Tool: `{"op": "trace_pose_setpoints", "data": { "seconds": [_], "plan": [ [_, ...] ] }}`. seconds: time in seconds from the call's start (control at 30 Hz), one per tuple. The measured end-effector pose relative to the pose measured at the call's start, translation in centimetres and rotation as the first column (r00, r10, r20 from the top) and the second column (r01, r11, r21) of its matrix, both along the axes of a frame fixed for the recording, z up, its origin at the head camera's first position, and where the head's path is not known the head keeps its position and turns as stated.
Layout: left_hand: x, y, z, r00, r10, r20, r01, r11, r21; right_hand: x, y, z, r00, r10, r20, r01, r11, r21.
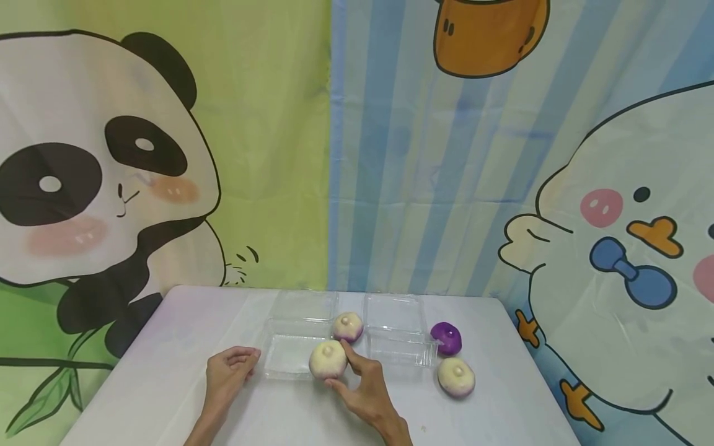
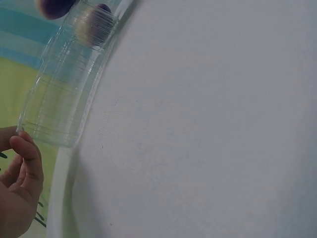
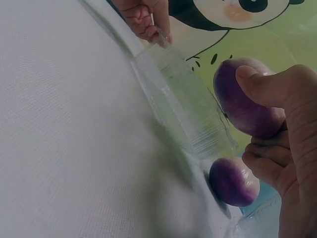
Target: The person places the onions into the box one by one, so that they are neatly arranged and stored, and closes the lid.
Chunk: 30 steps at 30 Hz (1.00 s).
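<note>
My right hand grips a white and purple turnip between thumb and fingers, raised over the right part of the left clear plastic box. In the right wrist view the thumb lies against the purple side of that turnip. At the box's other end, my left hand pinches the rim at a corner, as the left wrist view shows with thumb and forefinger on the plastic. The box's lid lies folded back. Another turnip sits just behind the held one, between the two boxes.
A second clear box with its lid back stands to the right. Beside it are a deep purple turnip-like vegetable and, nearer, a pale turnip. The white table ends at a cartoon-print curtain.
</note>
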<state>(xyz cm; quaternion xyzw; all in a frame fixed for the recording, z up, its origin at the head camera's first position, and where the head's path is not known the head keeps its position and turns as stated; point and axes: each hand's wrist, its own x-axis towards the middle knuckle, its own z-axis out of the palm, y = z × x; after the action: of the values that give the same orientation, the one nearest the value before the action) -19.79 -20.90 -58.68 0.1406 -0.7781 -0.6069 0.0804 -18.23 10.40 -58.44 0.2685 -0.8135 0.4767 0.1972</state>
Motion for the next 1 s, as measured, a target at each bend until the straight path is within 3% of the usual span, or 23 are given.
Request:
{"op": "trace_pose_setpoints", "data": {
  "seconds": [0.23,0.47,1.0],
  "plan": [
    [-0.1,-0.1,-0.1,1.0,-0.003,-0.014,0.003,1.0,0.016,-0.4,-0.2,0.0,1.0,0.008,0.02,-0.008,1.0,-0.011],
    [0.1,-0.2,0.1,1.0,0.007,-0.001,-0.007,1.0,0.005,-0.7,-0.5,-0.1,0.999,0.023,-0.022,-0.023,1.0,-0.01],
    [0.0,0.0,0.1,1.0,-0.007,-0.013,0.007,1.0,0.012,-1.2,-1.1,0.1,0.999,0.035,0.026,-0.035,0.999,-0.001]
  ]
}}
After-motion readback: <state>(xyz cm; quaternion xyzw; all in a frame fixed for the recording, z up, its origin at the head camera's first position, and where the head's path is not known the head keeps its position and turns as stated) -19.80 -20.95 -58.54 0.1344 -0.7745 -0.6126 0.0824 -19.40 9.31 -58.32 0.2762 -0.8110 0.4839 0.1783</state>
